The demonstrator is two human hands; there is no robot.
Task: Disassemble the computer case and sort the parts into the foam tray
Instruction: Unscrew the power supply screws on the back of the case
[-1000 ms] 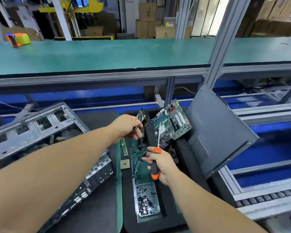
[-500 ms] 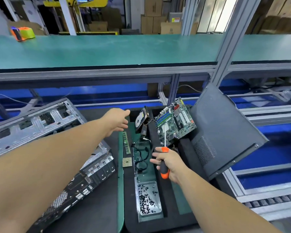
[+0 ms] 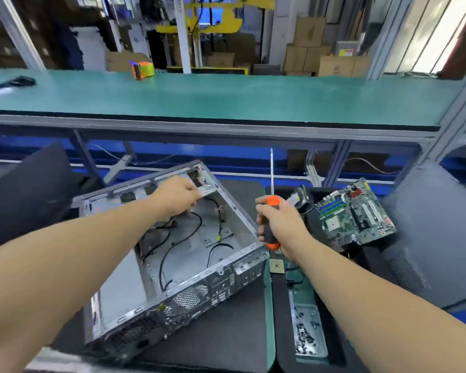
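Note:
The open grey metal computer case [image 3: 199, 281] lies on a dark mat at centre left, with loose black cables inside. My left hand [image 3: 176, 196] reaches over its far wall, fingers curled down onto the rim; whether it grips it is unclear. My right hand [image 3: 281, 224] holds an orange-and-black screwdriver [image 3: 270, 224] upright beside the case's right corner, shaft pointing up. The black foam tray [image 3: 280, 305] lies on the right. It holds a green motherboard [image 3: 353, 216] propped at the back, a hard drive [image 3: 300, 201], a small CPU chip [image 3: 277, 265] and a clear box of screws [image 3: 308, 332].
A grey case side panel [image 3: 436, 238] leans at the right of the tray. A dark panel [image 3: 24, 195] stands at far left. A green shelf [image 3: 226, 95] runs across above, carrying an orange-and-yellow tape roll [image 3: 143, 69]. Blue conveyor frames lie behind.
My view swung left, bringing the case to the centre. My left hand left the tray and went to the case's far wall. My right hand raised the screwdriver upright.

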